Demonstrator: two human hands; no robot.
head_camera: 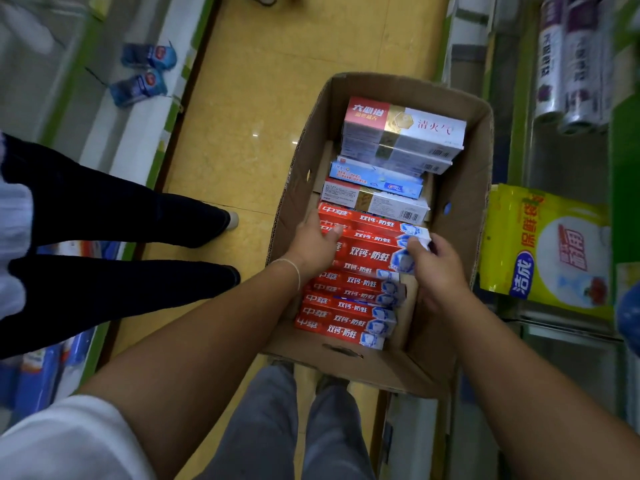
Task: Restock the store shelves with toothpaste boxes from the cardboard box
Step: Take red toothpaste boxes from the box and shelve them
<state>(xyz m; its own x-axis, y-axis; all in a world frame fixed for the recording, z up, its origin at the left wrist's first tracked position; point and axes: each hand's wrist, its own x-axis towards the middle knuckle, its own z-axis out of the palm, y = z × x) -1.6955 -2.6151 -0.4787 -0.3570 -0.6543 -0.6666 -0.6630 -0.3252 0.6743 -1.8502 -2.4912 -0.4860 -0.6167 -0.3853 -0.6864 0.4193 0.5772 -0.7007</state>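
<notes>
An open cardboard box (460,202) stands on the aisle floor, filled with several red toothpaste boxes (349,320) lying side by side. At its far end lie white and red toothpaste boxes (405,129) and a light blue one (377,176). Both my hands are inside the box. My left hand (313,245) grips the left ends of a few red toothpaste boxes (370,252), thumb on top. My right hand (438,263) grips their right ends.
Another person's dark-trousered legs (114,216) stand at the left on the yellow floor (263,98). Left shelves (138,133) hold blue packs (138,86). Right shelves carry a yellow bag package (543,244) and plastic-wrap rolls (571,64). My own legs (287,427) are below the box.
</notes>
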